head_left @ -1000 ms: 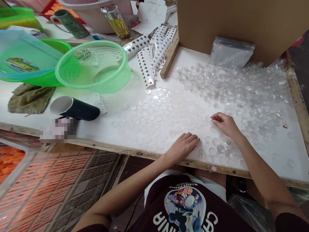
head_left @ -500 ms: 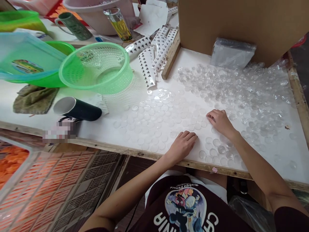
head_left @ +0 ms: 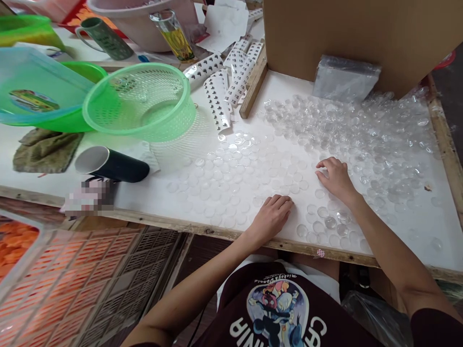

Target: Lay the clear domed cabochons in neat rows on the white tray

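My left hand rests palm down near the table's front edge, fingers stretched out and a little bent. No object shows in it. Just above the table, my right hand has its thumb and forefinger apart, with nothing visible between them. Flat clear discs lie spread in loose rows to the left of both hands. A small group of clear round pieces lies below my right hand. Behind it, to the right, a heap of clear round plastic pieces covers the table.
A green basket, a dark cup on its side and a brown cloth are on the left. Printed sticker strips lie beside a wooden strip. A cardboard sheet stands behind a stack of plastic bags.
My right hand has moved slightly right, away from the flat discs, and its thumb and forefinger have spread apart. My left hand stays in nearly the same place. The view has shifted slightly.
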`<state>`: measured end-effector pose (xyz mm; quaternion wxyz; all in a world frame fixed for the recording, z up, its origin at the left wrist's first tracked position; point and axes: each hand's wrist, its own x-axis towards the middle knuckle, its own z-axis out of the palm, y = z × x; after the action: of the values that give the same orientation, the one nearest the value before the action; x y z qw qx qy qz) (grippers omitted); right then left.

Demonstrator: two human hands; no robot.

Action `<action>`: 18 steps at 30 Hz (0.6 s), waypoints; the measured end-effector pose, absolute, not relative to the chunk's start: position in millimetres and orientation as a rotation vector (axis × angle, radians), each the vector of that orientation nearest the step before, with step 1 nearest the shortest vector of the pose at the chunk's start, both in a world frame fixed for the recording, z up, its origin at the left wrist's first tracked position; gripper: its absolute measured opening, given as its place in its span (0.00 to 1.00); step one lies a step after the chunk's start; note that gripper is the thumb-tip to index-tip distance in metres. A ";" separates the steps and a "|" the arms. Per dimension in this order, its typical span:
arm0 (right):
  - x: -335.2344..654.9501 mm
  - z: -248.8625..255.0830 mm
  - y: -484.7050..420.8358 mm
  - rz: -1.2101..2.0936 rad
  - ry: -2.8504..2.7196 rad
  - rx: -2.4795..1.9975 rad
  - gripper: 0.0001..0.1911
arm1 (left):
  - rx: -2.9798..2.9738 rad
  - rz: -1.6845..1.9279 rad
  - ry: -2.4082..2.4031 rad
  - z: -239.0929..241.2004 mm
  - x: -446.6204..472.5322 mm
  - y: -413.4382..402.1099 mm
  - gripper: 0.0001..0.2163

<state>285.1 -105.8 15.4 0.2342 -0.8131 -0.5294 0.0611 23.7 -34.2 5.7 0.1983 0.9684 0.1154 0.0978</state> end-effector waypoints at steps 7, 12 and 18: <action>284.7 12.0 -89.4 0.170 -1.621 -2.191 0.10 | 2.706 0.291 0.316 4.5 24.0 -32.9 0.09; 285.9 10.5 -82.2 0.376 -1.478 -2.153 0.13 | 2.688 0.285 0.317 5.1 24.9 -32.7 0.09; 285.4 26.0 -102.6 0.198 -1.494 -2.197 0.10 | 2.672 0.311 0.347 4.4 24.7 -33.1 0.11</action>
<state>285.4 -102.6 26.0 0.2363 -0.8013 -0.5448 0.0723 24.7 -33.1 4.4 0.2129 0.9625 0.1249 0.1122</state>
